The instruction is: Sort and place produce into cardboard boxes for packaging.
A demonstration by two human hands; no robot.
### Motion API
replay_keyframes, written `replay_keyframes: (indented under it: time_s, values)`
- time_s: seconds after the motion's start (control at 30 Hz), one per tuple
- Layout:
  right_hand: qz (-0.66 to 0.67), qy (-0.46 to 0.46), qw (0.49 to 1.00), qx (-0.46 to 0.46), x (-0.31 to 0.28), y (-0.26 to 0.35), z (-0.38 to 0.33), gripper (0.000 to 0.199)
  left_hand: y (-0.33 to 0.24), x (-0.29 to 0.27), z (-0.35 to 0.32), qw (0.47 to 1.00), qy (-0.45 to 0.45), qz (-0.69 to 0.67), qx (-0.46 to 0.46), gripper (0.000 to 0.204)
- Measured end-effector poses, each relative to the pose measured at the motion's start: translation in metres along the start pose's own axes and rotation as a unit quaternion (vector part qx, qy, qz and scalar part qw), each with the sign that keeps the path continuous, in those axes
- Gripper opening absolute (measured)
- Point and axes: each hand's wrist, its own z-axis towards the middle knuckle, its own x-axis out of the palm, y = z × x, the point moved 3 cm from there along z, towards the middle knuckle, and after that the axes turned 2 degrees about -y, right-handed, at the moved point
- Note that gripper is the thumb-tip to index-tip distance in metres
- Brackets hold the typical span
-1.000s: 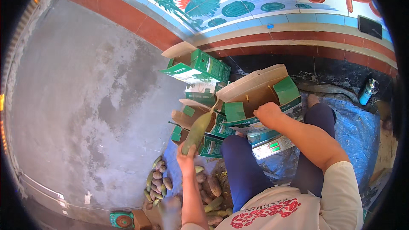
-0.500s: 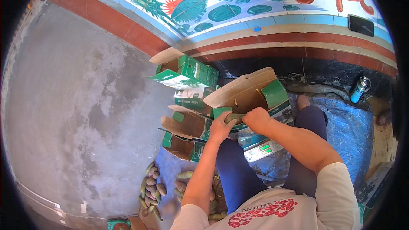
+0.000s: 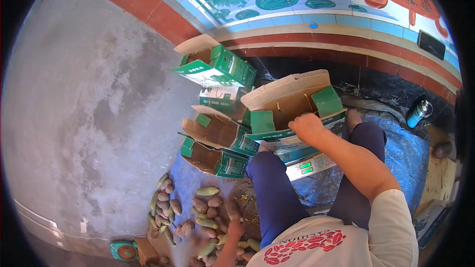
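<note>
My left hand is down among the vegetables on the floor, its fingers closed round the lower end of a brown tuber. Green elongated vegetables and more brown tubers lie around it. My right hand rests with curled fingers over the front edge of a large open green carton; its fingertips are partly hidden inside. The carton's tan lid flap stands up at the back, and its floor is mostly out of sight. Under the carton's front sits a scale with lit green displays.
Open green cartons stand left of the large one, with another stack behind. A second vegetable heap lies further left. Blue sheeting, a blue flask and a phone-like dark slab are to the right.
My left hand has left the carton and moved down to the vegetable heap, taking hold of a brown tuber. The green vegetable between my hands is out of sight. My right hand stays by the carton's edge.
</note>
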Motion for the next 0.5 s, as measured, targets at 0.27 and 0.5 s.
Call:
replay_keyframes:
  time_s: [0.27,0.5]
  values:
    - [-0.014,-0.015,1.0,-0.018,-0.008,0.011,0.003,0.009,0.15,0.16,-0.079,0.968,0.242,0.071,-0.005,0.059]
    - [-0.027,-0.043,0.999,-0.013,-0.006,0.006,0.0,0.008,0.168,0.193,-0.088,0.968,0.246,0.004,-0.042,0.061]
